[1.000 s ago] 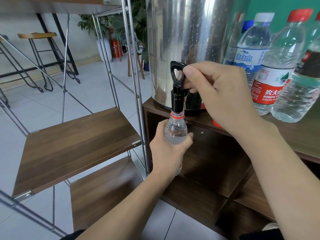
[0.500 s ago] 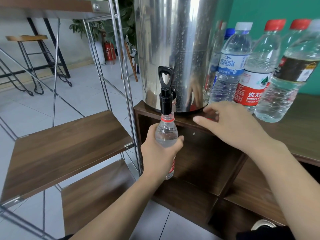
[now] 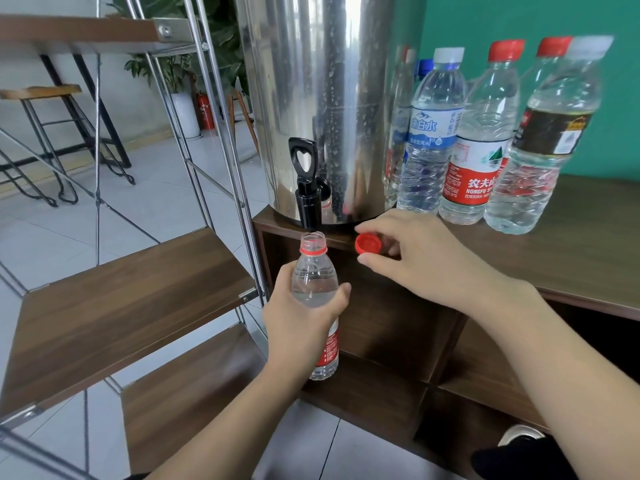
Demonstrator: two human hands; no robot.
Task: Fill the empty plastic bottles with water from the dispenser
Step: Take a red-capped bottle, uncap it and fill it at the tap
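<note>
Bottle (image 3: 314, 271), clear plastic, uncapped, red neck ring, red label low on the body, held upright in left hand (image 3: 298, 320) just below the black tap (image 3: 306, 188) of the steel dispenser (image 3: 318, 98); open mouth sits right under the spout, small gap, not touching. Water fills it up to about the shoulder. Left hand wraps the bottle around the middle, fingers on the far side, thumb across the front. Right hand (image 3: 419, 258) pinches a red cap (image 3: 367, 244) between thumb and fingertips, cap just right of the bottle mouth, at the front edge of the dark wood cabinet (image 3: 571, 265), under the dispenser base. Cannot tell if the cap rests on the cabinet top or is lifted off it. Tap handle stands upright, heart-shaped cutout in it, no hand on it. Dispenser stands on the cabinet's left end, droplets on its side. Right of it, a row of capped bottles standing on the cabinet: blue-label bottle (image 3: 433, 133) with white cap, red-label bottle (image 3: 478, 161) with red cap, dark-label bottle (image 3: 550, 133) with pale cap, more partly hidden behind them. All look filled. Left of the cabinet, metal-frame rack with wood shelves (image 3: 121, 299). Background: tiled floor, stools (image 3: 45, 95), potted plant, red fire extinguisher (image 3: 205, 109), green wall behind the bottles. Dark shoe at bottom right.
</note>
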